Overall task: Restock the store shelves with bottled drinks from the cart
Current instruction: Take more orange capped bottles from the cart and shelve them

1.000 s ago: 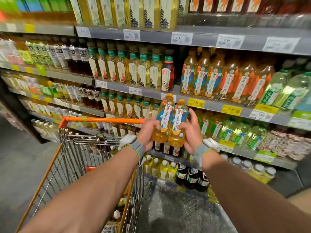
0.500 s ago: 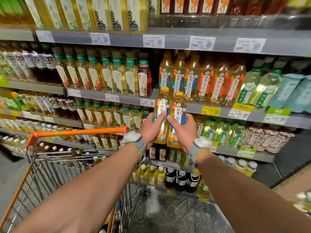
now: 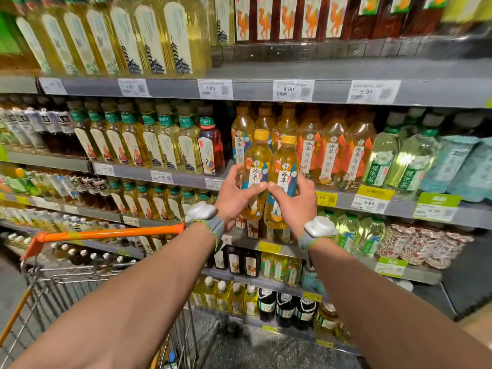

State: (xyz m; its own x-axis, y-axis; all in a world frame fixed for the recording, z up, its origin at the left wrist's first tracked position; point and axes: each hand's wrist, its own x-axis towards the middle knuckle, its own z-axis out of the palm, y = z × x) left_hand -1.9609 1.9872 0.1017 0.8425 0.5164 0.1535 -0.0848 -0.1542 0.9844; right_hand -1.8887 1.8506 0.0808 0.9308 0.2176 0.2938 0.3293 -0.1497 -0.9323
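while left hand (image 3: 234,199) and right hand (image 3: 294,207) each grip a bottle (image 3: 257,166), grey shelves (image 3: 332,93) packed with drinks (image 3: 165,145), cart (image 3: 106,234) lower left

Amber bottles (image 3: 257,166) wore yellow caps (image 3: 261,134)
Their labels (image 3: 252,174) were white and blue; the cart handle (image 3: 106,233) was orange.

The row of orange-capped bottles (image 3: 308,147) fills the middle shelf (image 3: 186,179) to its front edge, at 12 o'clock of the held bottles (image 3: 255,171). The pair stands just before that row. At 11 o'clock a narrow dark gap (image 3: 228,134) opens between the row and a dark red bottle (image 3: 210,147). The upper shelf rail (image 3: 266,89) limits headroom above the caps. The cart handle (image 3: 106,234) bars the way at 8 o'clock of the left grip (image 3: 235,197). Bare floor (image 3: 266,352) lies at 6 o'clock of the right grip (image 3: 292,205).
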